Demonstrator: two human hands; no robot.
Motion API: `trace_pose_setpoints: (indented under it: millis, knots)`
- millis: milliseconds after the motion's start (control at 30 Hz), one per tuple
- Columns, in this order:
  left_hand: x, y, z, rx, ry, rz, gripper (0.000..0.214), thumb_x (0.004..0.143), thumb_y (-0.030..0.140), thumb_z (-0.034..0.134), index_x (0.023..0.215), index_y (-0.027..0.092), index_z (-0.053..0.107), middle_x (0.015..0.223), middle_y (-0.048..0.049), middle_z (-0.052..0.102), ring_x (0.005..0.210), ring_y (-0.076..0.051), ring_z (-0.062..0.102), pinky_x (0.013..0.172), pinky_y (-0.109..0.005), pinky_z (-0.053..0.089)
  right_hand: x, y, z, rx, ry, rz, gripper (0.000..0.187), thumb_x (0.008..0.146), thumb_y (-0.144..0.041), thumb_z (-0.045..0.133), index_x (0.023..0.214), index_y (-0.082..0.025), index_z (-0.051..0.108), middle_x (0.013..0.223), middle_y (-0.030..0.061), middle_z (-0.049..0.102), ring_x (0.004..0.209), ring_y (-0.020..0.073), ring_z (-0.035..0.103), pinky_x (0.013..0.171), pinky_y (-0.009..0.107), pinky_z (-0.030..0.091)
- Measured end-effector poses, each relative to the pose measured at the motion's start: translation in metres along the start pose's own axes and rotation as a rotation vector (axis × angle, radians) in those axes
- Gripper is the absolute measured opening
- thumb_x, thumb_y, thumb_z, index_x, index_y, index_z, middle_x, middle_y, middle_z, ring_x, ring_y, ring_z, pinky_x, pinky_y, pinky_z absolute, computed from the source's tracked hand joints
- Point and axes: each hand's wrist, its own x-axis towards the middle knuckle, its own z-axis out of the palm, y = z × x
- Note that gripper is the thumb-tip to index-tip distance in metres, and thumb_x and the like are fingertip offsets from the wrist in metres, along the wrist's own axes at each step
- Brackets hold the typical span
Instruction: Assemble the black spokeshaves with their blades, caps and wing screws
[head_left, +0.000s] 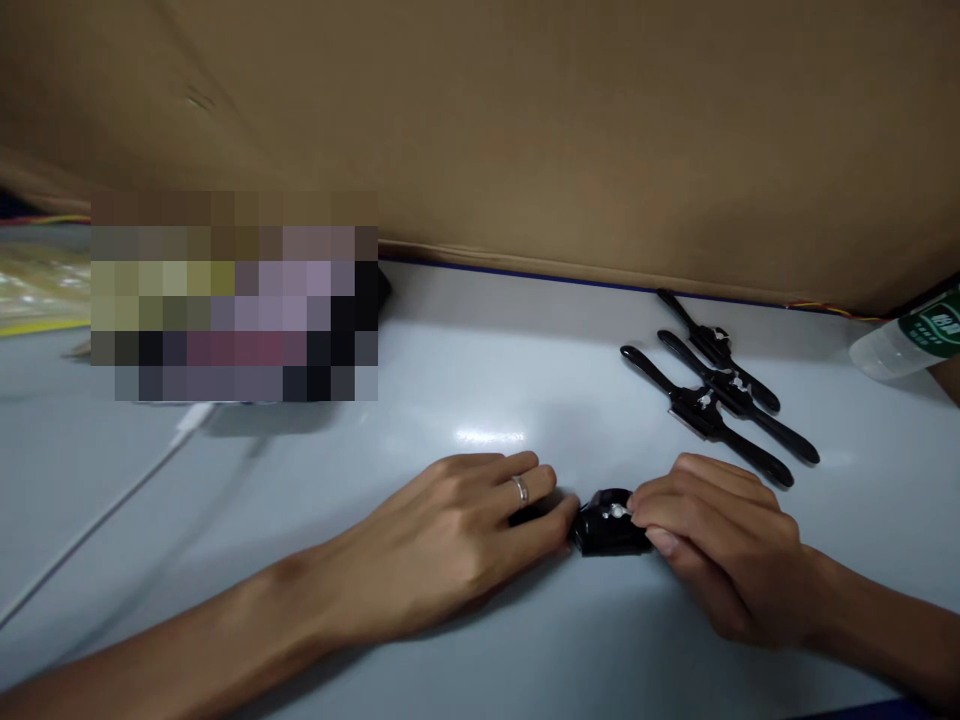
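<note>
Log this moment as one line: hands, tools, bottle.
left hand: holds tool at left end | right hand: at its silver part | three similar tools: beyond right hand | bottle: right edge

Pale table, brown cardboard wall

Beneath the grip we see the table's smooth, glossy top; beyond the grip, to its left, a bright patch of light shines. Farther beyond we find a dark blue edge, and behind that the wall rises.
</note>
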Motion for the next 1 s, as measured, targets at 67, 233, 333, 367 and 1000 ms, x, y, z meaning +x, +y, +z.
trace_pose_setpoints:
  millis: [67,233,333,367,1000]
  knots:
    - [0.0005,0.0005,-0.0004,0.007,-0.003,0.004,0.024,0.105,0.012,0.040,0.109,0.010,0.063,0.075,-0.0007,0.055,0.064,-0.015,0.045,0.054,-0.030,0.035,-0.0001,0.0005,0.0003,0.001,-0.002,0.005,0.018,0.094,-0.006,0.044,0.090,-0.013,0.060,0.080,0.0071,0.070,0.066,0.0146,0.056,0.061,0.030,0.046]
    - [-0.0004,0.0007,0.0002,0.005,0.006,0.004,0.024,0.105,0.012,0.039,0.110,0.010,0.062,0.077,-0.0013,0.057,0.064,-0.015,0.045,0.054,-0.030,0.037,-0.0016,0.0006,0.0010,0.044,-0.040,-0.018,0.017,0.093,-0.009,0.043,0.090,-0.015,0.059,0.073,0.0038,0.067,0.060,0.0134,0.049,0.058,0.028,0.042]
    - [-0.0016,0.0001,0.0011,0.003,0.005,0.005,0.023,0.105,0.012,0.039,0.111,0.010,0.062,0.078,-0.0015,0.057,0.066,-0.015,0.047,0.055,-0.029,0.038,-0.0026,-0.0011,0.0005,0.063,-0.067,-0.038,0.017,0.092,-0.007,0.043,0.090,-0.018,0.056,0.071,0.0007,0.067,0.055,0.0122,0.043,0.053,0.028,0.037]
    - [-0.0017,-0.0001,0.0012,0.005,0.003,0.004,0.022,0.105,0.012,0.040,0.111,0.011,0.061,0.078,-0.0014,0.057,0.066,-0.015,0.047,0.055,-0.029,0.038,-0.0030,-0.0015,0.0001,0.057,-0.076,-0.048,0.017,0.091,-0.007,0.043,0.090,-0.019,0.055,0.072,-0.0002,0.068,0.053,0.0117,0.042,0.052,0.027,0.036]
    - [0.0001,0.0010,0.0001,0.024,-0.002,0.004,0.022,0.104,0.012,0.041,0.110,0.011,0.062,0.076,-0.0011,0.057,0.063,-0.014,0.046,0.053,-0.029,0.037,-0.0060,-0.0008,-0.0024,-0.070,-0.086,0.007,0.022,0.097,-0.011,0.038,0.093,-0.018,0.059,0.080,0.0030,0.072,0.068,0.0122,0.068,0.061,0.023,0.054]
